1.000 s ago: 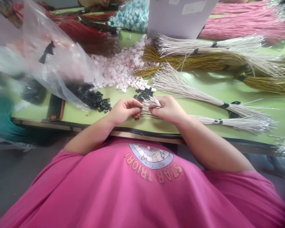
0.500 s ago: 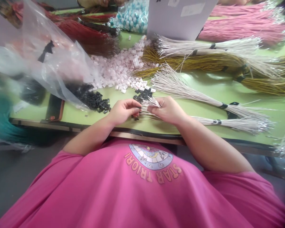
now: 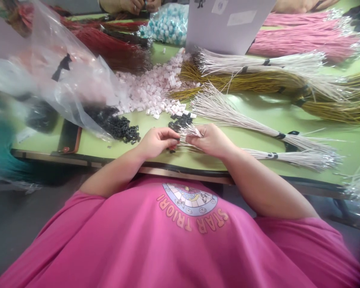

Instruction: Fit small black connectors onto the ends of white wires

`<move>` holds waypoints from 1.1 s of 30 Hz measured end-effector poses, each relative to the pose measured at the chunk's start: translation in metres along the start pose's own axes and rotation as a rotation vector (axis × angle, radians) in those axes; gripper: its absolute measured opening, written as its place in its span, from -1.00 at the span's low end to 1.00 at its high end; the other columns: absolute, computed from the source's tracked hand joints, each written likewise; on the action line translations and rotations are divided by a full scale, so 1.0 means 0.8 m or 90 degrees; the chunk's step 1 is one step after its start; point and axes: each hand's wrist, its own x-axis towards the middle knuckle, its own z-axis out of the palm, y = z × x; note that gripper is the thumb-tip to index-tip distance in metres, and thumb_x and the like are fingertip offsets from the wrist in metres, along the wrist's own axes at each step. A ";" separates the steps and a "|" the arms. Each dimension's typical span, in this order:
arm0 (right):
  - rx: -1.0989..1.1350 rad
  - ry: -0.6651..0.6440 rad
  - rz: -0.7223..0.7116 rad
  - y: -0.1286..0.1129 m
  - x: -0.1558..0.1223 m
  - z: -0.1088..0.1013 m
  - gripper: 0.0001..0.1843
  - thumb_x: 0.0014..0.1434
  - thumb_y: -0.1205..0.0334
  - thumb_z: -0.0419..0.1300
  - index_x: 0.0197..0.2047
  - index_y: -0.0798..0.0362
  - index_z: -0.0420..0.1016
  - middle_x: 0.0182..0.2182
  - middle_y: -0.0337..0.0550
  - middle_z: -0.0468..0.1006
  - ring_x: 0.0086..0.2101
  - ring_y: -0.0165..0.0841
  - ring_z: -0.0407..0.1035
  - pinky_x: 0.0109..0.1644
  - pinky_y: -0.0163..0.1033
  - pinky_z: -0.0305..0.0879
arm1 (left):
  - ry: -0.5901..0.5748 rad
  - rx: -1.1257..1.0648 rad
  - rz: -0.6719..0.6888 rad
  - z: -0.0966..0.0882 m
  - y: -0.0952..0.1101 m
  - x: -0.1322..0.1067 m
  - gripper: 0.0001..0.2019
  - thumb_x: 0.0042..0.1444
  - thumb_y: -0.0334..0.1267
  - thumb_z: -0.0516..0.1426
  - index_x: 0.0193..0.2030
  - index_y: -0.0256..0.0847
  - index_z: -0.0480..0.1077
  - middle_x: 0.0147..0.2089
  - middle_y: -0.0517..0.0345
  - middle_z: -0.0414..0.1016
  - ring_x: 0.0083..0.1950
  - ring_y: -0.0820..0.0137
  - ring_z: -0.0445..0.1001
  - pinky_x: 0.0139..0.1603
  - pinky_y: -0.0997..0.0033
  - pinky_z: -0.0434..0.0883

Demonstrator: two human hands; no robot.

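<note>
My right hand [image 3: 214,140] is closed around a bunch of thin white wires [image 3: 191,131], whose tips fan out toward the left. Close to those tips, my left hand [image 3: 159,142] pinches a small black piece [image 3: 177,139], seemingly a connector housing; its exact shape is too small to make out. Just beyond the fingers lies a little heap of black connector housings [image 3: 181,120]. A larger pile of black housings [image 3: 127,130] sits left of my left hand. Behind both hands spreads a mound of white connector housings [image 3: 156,90].
Tied bundles of white wire [image 3: 243,116] and yellow wire [image 3: 258,82] lie to the right. Pink wires [image 3: 303,36], a grey box [image 3: 228,28] and a bag of blue-white parts [image 3: 168,24] are farther back. A clear plastic bag [image 3: 78,80] and a phone-like case [image 3: 70,136] lie left. Another person's hands [image 3: 135,5] show at the top.
My left hand has shifted slightly right, nearer the wire tips. My right hand keeps its hold on the white wires. The other person's hands show more at the top edge.
</note>
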 end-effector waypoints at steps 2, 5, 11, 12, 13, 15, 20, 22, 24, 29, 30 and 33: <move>0.001 -0.001 0.002 0.002 0.001 0.002 -0.76 0.01 0.13 0.10 -0.56 0.11 0.29 -0.60 -0.30 0.21 -0.52 -0.51 0.07 -0.44 -0.35 0.02 | -0.003 -0.001 -0.006 0.003 -0.002 0.000 -0.75 -0.12 -0.24 0.30 -0.28 -0.31 0.48 -0.47 0.15 0.51 -0.48 0.49 0.47 -0.35 0.41 0.46; -0.004 -0.007 0.012 0.003 0.002 0.006 -0.75 0.00 0.12 0.11 -0.55 0.12 0.29 -0.60 -0.31 0.19 -0.53 -0.51 0.05 -0.46 -0.35 -0.01 | 0.006 0.026 -0.015 0.010 -0.003 -0.001 -0.76 -0.13 -0.25 0.30 -0.30 -0.32 0.49 -0.49 0.16 0.51 -0.49 0.50 0.45 -0.38 0.42 0.45; -0.039 0.021 -0.009 0.009 0.004 0.012 -0.75 0.02 0.12 0.11 -0.53 0.14 0.36 -0.59 -0.28 0.26 -0.51 -0.49 0.11 -0.43 -0.36 0.01 | 0.034 0.177 0.000 0.015 -0.001 -0.003 -0.81 -0.03 -0.24 0.23 -0.27 -0.28 0.49 -0.50 0.17 0.49 -0.48 0.46 0.45 -0.36 0.40 0.43; -0.050 0.028 -0.020 0.011 0.005 0.012 -0.76 0.02 0.13 0.11 -0.52 0.13 0.37 -0.59 -0.28 0.28 -0.50 -0.48 0.12 -0.42 -0.36 0.01 | 0.036 0.240 0.030 0.014 0.000 -0.005 -0.83 0.00 -0.24 0.20 -0.27 -0.26 0.50 -0.47 0.15 0.50 -0.45 0.44 0.46 -0.33 0.38 0.43; -0.063 0.038 -0.037 0.013 0.005 0.013 -0.77 0.03 0.14 0.11 -0.52 0.13 0.38 -0.57 -0.26 0.30 -0.49 -0.47 0.14 -0.40 -0.35 0.02 | 0.032 0.315 0.068 0.012 0.001 -0.008 -0.85 0.02 -0.25 0.19 -0.28 -0.24 0.50 -0.42 0.13 0.52 -0.40 0.42 0.46 -0.27 0.36 0.42; -0.087 0.064 -0.086 0.016 0.005 0.012 -0.78 0.03 0.16 0.12 -0.52 0.12 0.40 -0.51 -0.22 0.37 -0.45 -0.45 0.18 -0.36 -0.34 0.06 | -0.002 0.474 0.134 0.005 0.006 -0.017 -0.88 0.05 -0.28 0.16 -0.29 -0.19 0.52 -0.32 0.09 0.53 -0.29 0.36 0.47 -0.17 0.32 0.39; -0.081 0.059 -0.059 0.012 0.004 0.007 -0.76 0.01 0.12 0.17 -0.52 0.12 0.44 -0.54 -0.21 0.40 -0.44 -0.41 0.23 -0.36 -0.32 0.06 | -0.008 0.686 0.132 -0.034 0.021 -0.026 -0.82 0.09 -0.26 0.12 -0.19 -0.15 0.50 -0.19 0.05 0.49 -0.21 0.31 0.41 -0.14 0.32 0.33; -0.077 0.041 -0.030 0.009 0.004 0.005 -0.76 -0.01 0.10 0.19 -0.53 0.12 0.45 -0.59 -0.25 0.38 -0.48 -0.42 0.22 -0.38 -0.32 0.05 | 0.072 0.698 0.112 -0.056 0.020 -0.014 -0.82 0.10 -0.26 0.11 -0.21 -0.18 0.51 -0.21 0.04 0.47 -0.24 0.32 0.39 -0.16 0.33 0.30; -0.062 0.033 -0.023 0.007 0.004 0.003 -0.76 -0.01 0.10 0.19 -0.51 0.12 0.45 -0.60 -0.26 0.39 -0.50 -0.42 0.22 -0.38 -0.31 0.05 | 0.115 0.673 0.099 -0.075 0.013 0.003 -0.83 0.06 -0.28 0.14 -0.23 -0.19 0.52 -0.23 0.03 0.44 -0.27 0.33 0.35 -0.17 0.34 0.27; -0.029 0.001 0.006 0.003 0.003 0.003 -0.70 0.06 0.04 0.12 -0.50 0.12 0.41 -0.63 -0.26 0.41 -0.55 -0.45 0.23 -0.40 -0.32 0.09 | 0.119 0.584 0.085 -0.089 -0.003 0.030 -0.92 -0.02 -0.39 0.16 -0.40 -0.22 0.50 -0.31 0.04 0.39 -0.33 0.36 0.29 -0.22 0.35 0.23; -0.024 -0.002 0.013 0.003 0.003 0.003 -0.70 0.06 0.04 0.13 -0.49 0.12 0.42 -0.64 -0.26 0.41 -0.57 -0.46 0.22 -0.41 -0.32 0.09 | 0.123 0.597 0.075 -0.086 0.000 0.029 -0.94 -0.03 -0.39 0.16 -0.42 -0.22 0.48 -0.32 0.04 0.39 -0.35 0.36 0.28 -0.25 0.34 0.23; 0.000 -0.005 0.041 0.002 0.002 0.003 -0.76 0.03 0.10 0.13 -0.41 0.12 0.43 -0.66 -0.29 0.37 -0.62 -0.47 0.17 -0.46 -0.32 0.07 | 0.123 0.610 0.055 -0.072 0.020 0.014 -0.95 -0.05 -0.37 0.18 -0.38 -0.22 0.44 -0.39 0.09 0.39 -0.40 0.39 0.28 -0.34 0.36 0.23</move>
